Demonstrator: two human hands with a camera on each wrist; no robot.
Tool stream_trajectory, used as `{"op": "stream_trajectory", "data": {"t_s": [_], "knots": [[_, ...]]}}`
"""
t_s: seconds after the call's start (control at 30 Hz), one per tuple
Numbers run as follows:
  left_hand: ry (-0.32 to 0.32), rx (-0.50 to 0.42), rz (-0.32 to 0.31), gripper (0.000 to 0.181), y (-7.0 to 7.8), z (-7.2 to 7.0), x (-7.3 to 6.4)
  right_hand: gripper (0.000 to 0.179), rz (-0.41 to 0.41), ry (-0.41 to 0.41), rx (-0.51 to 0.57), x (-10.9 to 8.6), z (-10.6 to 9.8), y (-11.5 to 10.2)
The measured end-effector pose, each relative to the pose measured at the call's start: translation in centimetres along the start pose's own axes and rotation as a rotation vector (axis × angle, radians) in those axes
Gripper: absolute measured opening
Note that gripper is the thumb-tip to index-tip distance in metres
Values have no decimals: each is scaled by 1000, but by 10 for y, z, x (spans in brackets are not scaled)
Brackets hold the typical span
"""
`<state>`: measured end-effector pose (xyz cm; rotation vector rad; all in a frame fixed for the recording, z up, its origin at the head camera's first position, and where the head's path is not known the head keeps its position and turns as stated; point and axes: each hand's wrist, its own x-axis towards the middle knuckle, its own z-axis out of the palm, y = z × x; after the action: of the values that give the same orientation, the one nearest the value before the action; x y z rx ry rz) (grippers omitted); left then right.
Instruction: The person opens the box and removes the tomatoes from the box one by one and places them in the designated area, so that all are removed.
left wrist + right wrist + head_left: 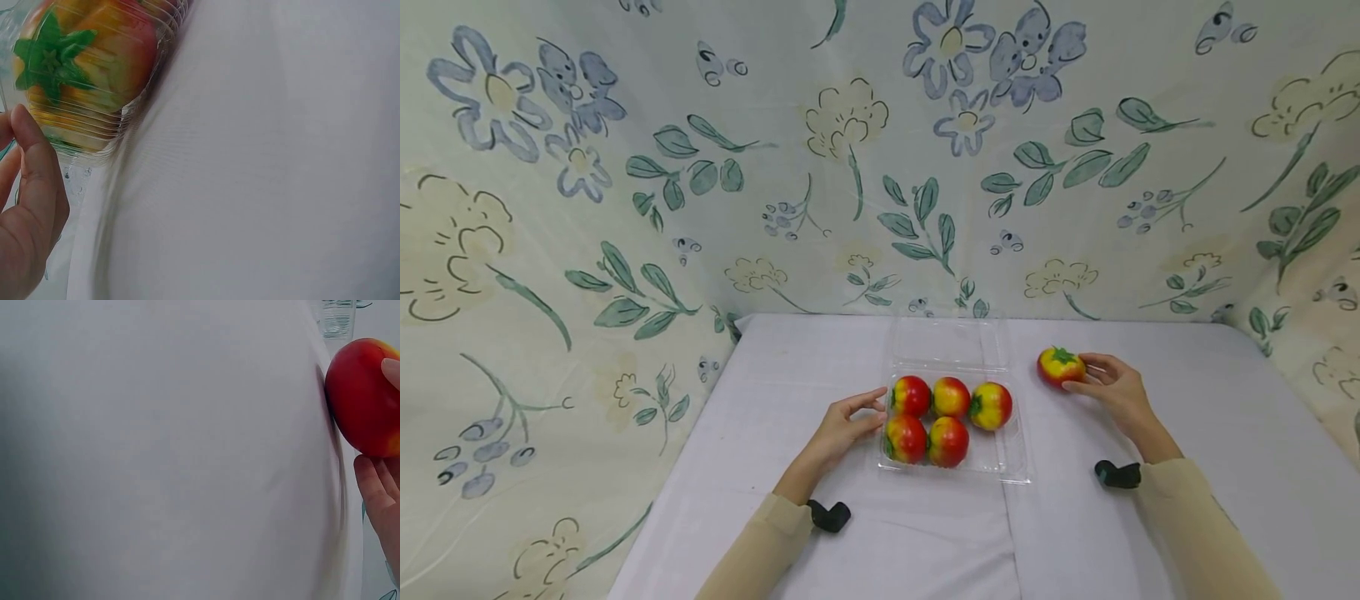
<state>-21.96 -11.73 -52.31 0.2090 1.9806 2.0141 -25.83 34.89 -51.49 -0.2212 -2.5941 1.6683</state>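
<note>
A red-and-yellow tomato-like fruit with a green calyx sits at the fingertips of the person's right hand, which grips it between thumb and fingers. To that hand's left, beyond a strip of white tablecloth, stands a clear plastic box, its hinged lid laid back on the far side. Five similar fruits lie inside, three in the far row, two in the near. The left hand, its fingers extended and clasping nothing, touches the box's side just to its right. Beyond both hands hangs a floral curtain.
</note>
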Motion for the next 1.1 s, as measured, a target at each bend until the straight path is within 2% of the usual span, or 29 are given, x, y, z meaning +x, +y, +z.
{"op": "stream_trajectory", "data": {"t_s": [0.3, 0.53, 1.1], "knots": [[0, -9, 0, 48, -2, 0, 1, 76, -25, -26, 42, -2, -2, 3], [-9, -13, 16, 48, -3, -1, 1, 76, -23, -26, 46, -3, -2, 2], [0, -8, 2, 47, -1, 0, 1, 77, -44, -23, 42, -3, -4, 5]]}}
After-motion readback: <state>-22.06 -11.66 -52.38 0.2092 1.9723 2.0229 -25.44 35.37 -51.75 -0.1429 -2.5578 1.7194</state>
